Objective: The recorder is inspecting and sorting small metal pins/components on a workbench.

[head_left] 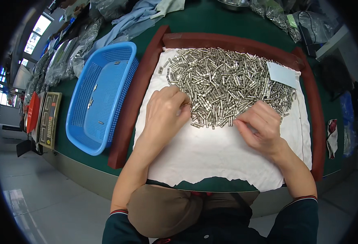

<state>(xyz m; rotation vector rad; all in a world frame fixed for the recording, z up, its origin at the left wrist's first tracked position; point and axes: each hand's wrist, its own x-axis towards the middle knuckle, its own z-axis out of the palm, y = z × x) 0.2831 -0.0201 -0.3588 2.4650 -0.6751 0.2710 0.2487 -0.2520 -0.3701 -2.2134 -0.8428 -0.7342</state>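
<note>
A broad heap of small silvery metal pins point(223, 77) is spread over a white cloth point(211, 158) in front of me. At the heap's left edge is my left hand point(166, 106), fingers curled in; whatever its fingertips grip is hidden. My right hand point(261, 125) rests at the near right edge of the heap, thumb and forefinger pinched together by the pins. Too little shows between those fingertips to tell whether a pin is in them.
A dark red wooden frame point(231, 40) borders the cloth on three sides. Left of it stands a blue plastic basket point(131, 77) with several pins inside. A pale card point(282, 75) lies on the heap's right side. Plastic bags point(91, 30) and blue cloth point(132, 18) lie at the far left.
</note>
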